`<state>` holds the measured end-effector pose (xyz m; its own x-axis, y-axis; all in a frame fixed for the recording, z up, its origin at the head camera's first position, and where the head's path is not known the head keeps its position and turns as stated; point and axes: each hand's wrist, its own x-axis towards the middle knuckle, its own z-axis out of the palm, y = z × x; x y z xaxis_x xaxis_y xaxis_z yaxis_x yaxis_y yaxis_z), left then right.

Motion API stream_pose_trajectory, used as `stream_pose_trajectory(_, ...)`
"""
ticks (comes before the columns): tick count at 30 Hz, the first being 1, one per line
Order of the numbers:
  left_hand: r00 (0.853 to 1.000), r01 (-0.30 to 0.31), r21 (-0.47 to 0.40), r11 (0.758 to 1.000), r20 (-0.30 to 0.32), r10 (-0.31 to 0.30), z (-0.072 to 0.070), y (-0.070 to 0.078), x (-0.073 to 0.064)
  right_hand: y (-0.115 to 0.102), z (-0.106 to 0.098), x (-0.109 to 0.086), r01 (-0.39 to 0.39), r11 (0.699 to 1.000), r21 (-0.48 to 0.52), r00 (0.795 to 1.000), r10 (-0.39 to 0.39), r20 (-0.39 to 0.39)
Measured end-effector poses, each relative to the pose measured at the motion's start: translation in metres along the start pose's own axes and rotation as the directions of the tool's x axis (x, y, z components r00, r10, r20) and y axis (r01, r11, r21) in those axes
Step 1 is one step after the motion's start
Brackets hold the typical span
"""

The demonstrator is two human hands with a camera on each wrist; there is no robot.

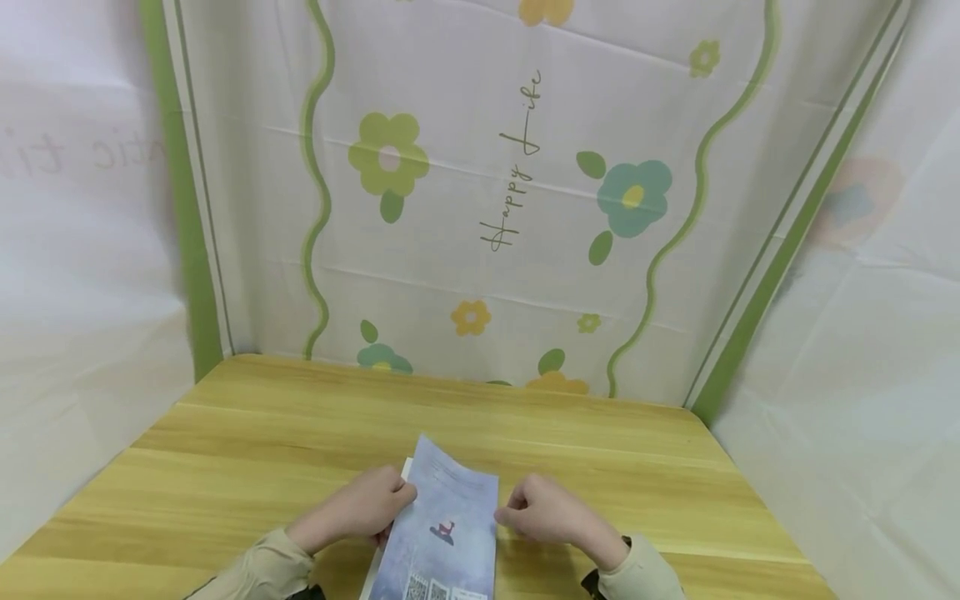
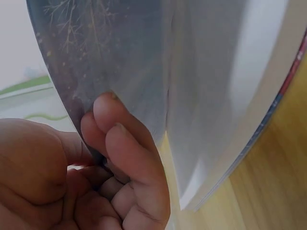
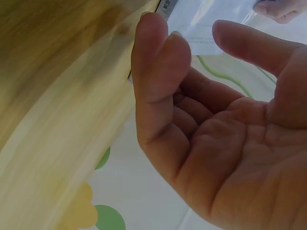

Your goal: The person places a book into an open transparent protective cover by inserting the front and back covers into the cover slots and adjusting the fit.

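Note:
A book [image 1: 465,562] with a pale blue-violet cover lies at the table's near middle, a small figure and square codes printed on it. My left hand [image 1: 371,502] pinches the cover's left edge, thumb on top and fingers underneath. In the left wrist view, the raised cover [image 2: 129,62] stands apart from the white pages [image 2: 211,96], and fingertips [image 2: 127,143] lie against its inner side. At the book's right edge is my right hand [image 1: 551,510], its fingers loosely bent. A gap separates thumb and fingers in the right wrist view; whether they touch the book I cannot tell.
The wooden table [image 1: 637,467] reaches back to a white curtain [image 1: 450,250] with flowers and green wavy lines. More white cloth hangs at the left [image 1: 82,275] and right sides. Dark bands show at both cuffs.

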<state>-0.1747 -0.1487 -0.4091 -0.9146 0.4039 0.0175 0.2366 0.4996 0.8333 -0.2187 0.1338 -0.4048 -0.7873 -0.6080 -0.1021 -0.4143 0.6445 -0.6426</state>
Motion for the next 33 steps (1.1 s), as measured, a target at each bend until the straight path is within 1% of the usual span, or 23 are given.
stream_pose_trajectory(6,1.000,0.023,-0.025,0.999,-0.009,-0.023,0.002,-0.004,0.000,0.001,0.001,0.001,-0.002,1.000,0.006,1.000,0.002,0.007)
stream_pose_trajectory(13,1.000,-0.016,0.010,1.000,-0.016,0.016,0.009,-0.007,0.000,0.001,0.001,0.001,-0.017,1.000,0.020,1.000,0.017,0.022)
stream_pose_trajectory(19,1.000,-0.018,-0.007,1.000,-0.012,0.017,0.013,-0.006,0.001,0.002,0.000,0.002,-0.033,0.999,0.023,0.999,0.032,0.025)
stream_pose_trajectory(23,1.000,-0.017,-0.004,1.000,-0.004,0.017,0.013,-0.004,0.002,0.002,0.000,0.001,-0.042,0.999,0.022,0.999,0.041,0.023)
stream_pose_trajectory(28,1.000,-0.004,-0.016,1.000,0.003,0.004,0.015,-0.004,0.002,0.001,-0.001,0.000,-0.035,0.999,0.013,0.999,0.035,0.020)
stream_pose_trajectory(33,1.000,0.007,-0.024,1.000,0.001,-0.007,0.017,-0.003,0.002,0.002,-0.003,0.000,-0.035,0.999,0.038,0.999,0.033,0.038)
